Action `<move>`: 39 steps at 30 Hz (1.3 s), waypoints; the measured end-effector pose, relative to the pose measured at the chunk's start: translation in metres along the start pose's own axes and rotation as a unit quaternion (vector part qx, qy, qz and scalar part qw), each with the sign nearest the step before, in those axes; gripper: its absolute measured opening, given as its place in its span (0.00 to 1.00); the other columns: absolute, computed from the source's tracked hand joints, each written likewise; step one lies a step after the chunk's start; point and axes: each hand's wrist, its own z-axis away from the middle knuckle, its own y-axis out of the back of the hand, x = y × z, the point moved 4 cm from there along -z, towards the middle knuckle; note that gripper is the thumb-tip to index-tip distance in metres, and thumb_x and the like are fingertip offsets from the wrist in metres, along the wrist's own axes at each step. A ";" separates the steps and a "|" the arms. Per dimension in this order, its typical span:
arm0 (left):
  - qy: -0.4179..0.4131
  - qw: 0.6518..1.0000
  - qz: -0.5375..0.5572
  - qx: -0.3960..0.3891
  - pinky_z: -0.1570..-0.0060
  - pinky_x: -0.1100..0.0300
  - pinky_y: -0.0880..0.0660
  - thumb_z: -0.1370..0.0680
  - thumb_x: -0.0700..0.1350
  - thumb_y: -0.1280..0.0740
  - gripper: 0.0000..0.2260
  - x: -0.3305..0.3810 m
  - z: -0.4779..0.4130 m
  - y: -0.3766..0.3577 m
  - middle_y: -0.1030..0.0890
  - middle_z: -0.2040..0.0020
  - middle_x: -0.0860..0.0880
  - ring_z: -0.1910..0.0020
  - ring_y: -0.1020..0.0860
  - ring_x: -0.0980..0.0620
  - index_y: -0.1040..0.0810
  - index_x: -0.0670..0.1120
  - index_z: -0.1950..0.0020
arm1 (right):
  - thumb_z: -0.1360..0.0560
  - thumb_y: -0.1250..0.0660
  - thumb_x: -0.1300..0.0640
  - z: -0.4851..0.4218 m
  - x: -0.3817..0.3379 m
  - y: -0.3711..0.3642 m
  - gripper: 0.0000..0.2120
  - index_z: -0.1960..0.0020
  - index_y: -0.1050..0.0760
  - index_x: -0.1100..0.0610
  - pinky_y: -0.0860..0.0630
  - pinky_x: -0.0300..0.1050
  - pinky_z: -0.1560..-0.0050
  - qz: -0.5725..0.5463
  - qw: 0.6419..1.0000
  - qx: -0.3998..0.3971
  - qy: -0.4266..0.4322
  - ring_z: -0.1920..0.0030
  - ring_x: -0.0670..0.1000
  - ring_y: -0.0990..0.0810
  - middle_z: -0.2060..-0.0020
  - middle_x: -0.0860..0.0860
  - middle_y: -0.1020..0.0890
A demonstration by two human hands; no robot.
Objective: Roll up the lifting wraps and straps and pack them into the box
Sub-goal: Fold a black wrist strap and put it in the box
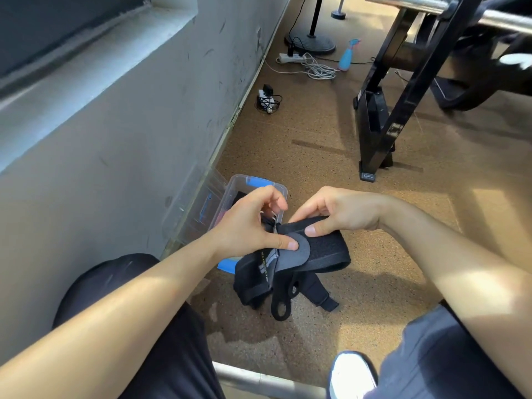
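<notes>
The brown floor [316,156] runs under one black rack frame [383,116] ahead of me. By the wall sits one clear box [283,189] with blue latches, open, something dark inside. In front of it, above the floor, I hold one black wrap [325,251] between my two hands. My right hand [342,211] grips its band, thumb on top. My left hand [247,226] pinches its grey tab [290,257] under the thumb. Below hang black straps [280,308]; I count two looped ends.
</notes>
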 end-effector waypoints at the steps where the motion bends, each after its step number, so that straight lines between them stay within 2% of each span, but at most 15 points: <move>1: -0.006 1.000 -0.005 -0.024 0.44 0.59 0.24 0.33 0.55 0.18 0.21 0.002 0.000 0.000 0.21 0.47 0.57 0.44 0.23 0.55 0.22 0.56 0.45 | 0.21 0.32 0.68 0.001 -0.002 0.001 0.14 0.36 0.20 0.61 0.20 0.49 0.40 -0.010 1.000 -0.002 0.007 0.40 0.58 0.16 0.42 0.58 0.15; 3: 0.032 0.991 0.045 -0.118 0.40 0.64 0.25 0.26 0.49 0.22 0.15 0.004 0.002 -0.006 0.17 0.44 0.53 0.41 0.21 0.56 0.18 0.49 0.41 | 0.21 0.32 0.69 0.005 -0.005 0.003 0.14 0.37 0.20 0.60 0.21 0.44 0.42 -0.024 1.000 -0.002 0.016 0.40 0.54 0.16 0.42 0.56 0.15; 5: 0.074 0.976 0.084 -0.188 0.44 0.60 0.21 0.24 0.44 0.23 0.10 0.004 0.005 -0.012 0.14 0.48 0.48 0.47 0.17 0.54 0.17 0.43 0.44 | 0.22 0.32 0.69 0.009 -0.006 0.008 0.15 0.37 0.20 0.60 0.21 0.43 0.42 -0.011 1.000 0.004 0.011 0.40 0.53 0.16 0.42 0.55 0.14; 6: 0.074 0.974 0.079 -0.198 0.47 0.58 0.20 0.24 0.42 0.23 0.08 0.003 0.005 -0.013 0.14 0.52 0.49 0.50 0.16 0.55 0.17 0.42 0.48 | 0.22 0.32 0.69 0.011 -0.005 0.011 0.14 0.37 0.19 0.60 0.20 0.44 0.42 0.002 1.000 0.008 0.002 0.41 0.53 0.16 0.43 0.54 0.14; 9: 0.073 0.972 0.075 -0.209 0.58 0.66 0.24 0.26 0.38 0.22 0.07 0.002 0.003 -0.014 0.16 0.62 0.57 0.60 0.19 0.60 0.19 0.46 0.56 | 0.22 0.31 0.68 0.015 -0.002 0.015 0.14 0.38 0.18 0.59 0.20 0.50 0.40 0.035 0.999 0.022 -0.031 0.42 0.53 0.15 0.45 0.54 0.13; 13: 0.069 0.975 0.081 -0.197 0.61 0.65 0.25 0.25 0.38 0.23 0.07 0.000 0.004 -0.014 0.18 0.62 0.56 0.62 0.21 0.59 0.19 0.47 0.56 | 0.22 0.28 0.62 0.016 -0.005 0.015 0.10 0.41 0.17 0.56 0.18 0.52 0.40 0.048 0.996 0.045 -0.057 0.45 0.53 0.14 0.48 0.52 0.12; 16: 0.071 0.978 0.088 -0.175 0.58 0.55 0.22 0.25 0.41 0.23 0.06 -0.005 0.005 -0.013 0.16 0.58 0.47 0.59 0.20 0.53 0.19 0.43 0.52 | 0.24 0.25 0.55 0.014 -0.010 0.005 0.08 0.45 0.15 0.52 0.18 0.44 0.47 0.047 0.995 0.059 -0.058 0.49 0.48 0.13 0.51 0.48 0.12; 18: 0.073 0.979 0.081 -0.173 0.54 0.46 0.20 0.25 0.43 0.22 0.10 -0.007 0.005 -0.014 0.15 0.53 0.40 0.56 0.19 0.50 0.18 0.40 0.49 | 0.26 0.23 0.55 0.010 -0.010 -0.003 0.05 0.51 0.15 0.48 0.21 0.39 0.55 0.075 0.993 0.069 -0.054 0.55 0.44 0.14 0.56 0.45 0.12; 21: 0.088 0.976 0.088 -0.176 0.49 0.49 0.18 0.26 0.44 0.21 0.10 -0.007 0.004 -0.013 0.14 0.51 0.44 0.52 0.15 0.47 0.17 0.43 0.47 | 0.27 0.22 0.57 0.006 -0.013 -0.003 0.08 0.60 0.17 0.45 0.25 0.35 0.61 0.116 0.987 0.098 -0.046 0.62 0.40 0.17 0.64 0.42 0.14; 24: 0.101 0.975 0.085 -0.180 0.42 0.45 0.18 0.30 0.42 0.18 0.19 -0.008 0.005 -0.011 0.13 0.46 0.43 0.45 0.15 0.44 0.18 0.42 0.42 | 0.28 0.22 0.56 0.005 -0.015 0.004 0.13 0.65 0.18 0.40 0.28 0.34 0.63 0.147 0.980 0.126 -0.042 0.65 0.39 0.20 0.67 0.39 0.17; 26: 0.101 0.975 0.075 -0.185 0.42 0.46 0.18 0.32 0.40 0.17 0.21 -0.009 0.005 -0.010 0.13 0.46 0.44 0.45 0.15 0.45 0.19 0.42 0.42 | 0.29 0.22 0.54 0.005 -0.015 0.003 0.11 0.65 0.18 0.41 0.27 0.36 0.63 0.160 0.978 0.130 -0.038 0.65 0.39 0.20 0.66 0.40 0.17; 29: 0.090 0.978 0.071 -0.173 0.44 0.47 0.18 0.30 0.39 0.18 0.18 -0.010 0.003 -0.007 0.14 0.47 0.44 0.46 0.15 0.46 0.19 0.41 0.44 | 0.33 0.19 0.48 0.007 -0.013 0.004 0.08 0.59 0.18 0.45 0.23 0.39 0.61 0.184 0.972 0.131 -0.058 0.61 0.41 0.17 0.62 0.41 0.15; 33: 0.088 0.985 0.008 -0.145 0.53 0.51 0.21 0.29 0.40 0.20 0.11 -0.015 -0.001 0.010 0.16 0.58 0.47 0.59 0.18 0.54 0.19 0.41 0.52 | 0.32 0.19 0.49 0.023 0.001 0.017 0.14 0.52 0.18 0.54 0.18 0.47 0.50 0.154 0.977 0.078 -0.125 0.54 0.47 0.14 0.57 0.47 0.12; 36: 0.103 0.985 -0.018 -0.136 0.50 0.46 0.20 0.29 0.40 0.20 0.12 -0.020 -0.001 0.023 0.15 0.54 0.41 0.58 0.16 0.48 0.18 0.38 0.51 | 0.29 0.20 0.53 0.032 0.009 0.029 0.13 0.50 0.19 0.58 0.20 0.49 0.46 0.146 0.978 0.062 -0.133 0.51 0.49 0.13 0.55 0.49 0.12; 39: 0.125 0.980 -0.073 -0.136 0.46 0.43 0.19 0.32 0.46 0.19 0.15 -0.025 -0.002 0.030 0.14 0.54 0.42 0.53 0.16 0.43 0.17 0.40 0.51 | 0.26 0.23 0.56 0.028 0.008 0.032 0.08 0.49 0.18 0.55 0.22 0.50 0.41 0.131 0.983 0.097 -0.089 0.48 0.44 0.15 0.51 0.46 0.13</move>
